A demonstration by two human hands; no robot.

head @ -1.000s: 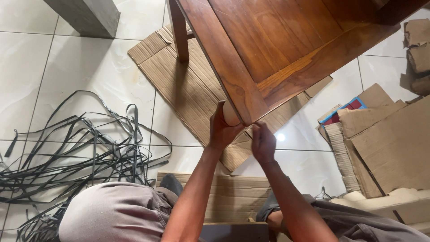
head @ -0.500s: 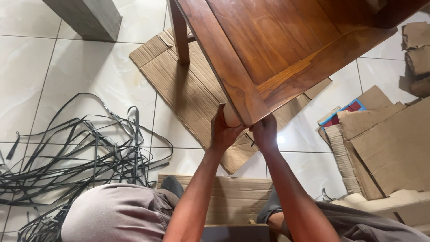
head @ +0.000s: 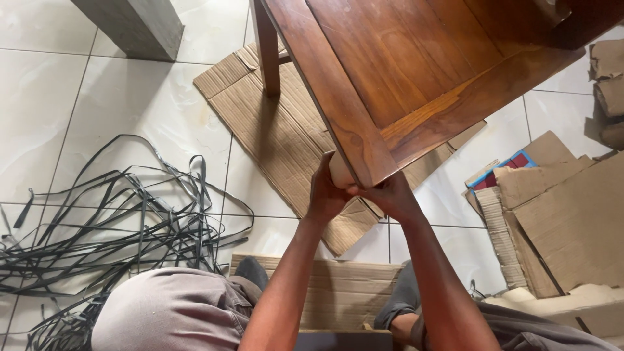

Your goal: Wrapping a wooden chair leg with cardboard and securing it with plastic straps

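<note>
1. One pale roll (head: 339, 173), cream-coloured and cylindrical, sits pressed against the near corner of the wooden table (head: 416, 71), just under the table's edge; only its rounded end shows.
2. Left hand (head: 327, 194): fingers curled closed around the roll from below and from the left, holding it against the corner.
3. Right hand (head: 390, 195): closed on the underside of the same table corner, thumb side touching the left hand; whether it also holds part of the roll cannot be told.
4. Table: dark reddish-brown wood with a framed panel top, seen from above and tilted across the upper part of the view; one leg (head: 266, 45) stands on cardboard.
5. Flat cardboard sheet (head: 279, 130), brown and corrugated, spread on the tiled floor (head: 97, 117) beneath the table.
6. Tangle of black straps (head: 104, 227), loose on the floor to the left, well apart from the hands.
7. Stack of cardboard pieces (head: 559, 208) to the right, with a blue and red item (head: 504, 170) partly tucked under it.
8. Person's knees (head: 169, 312) in light grey trousers at the bottom, with another cardboard piece (head: 338, 292) lying between the legs.
</note>
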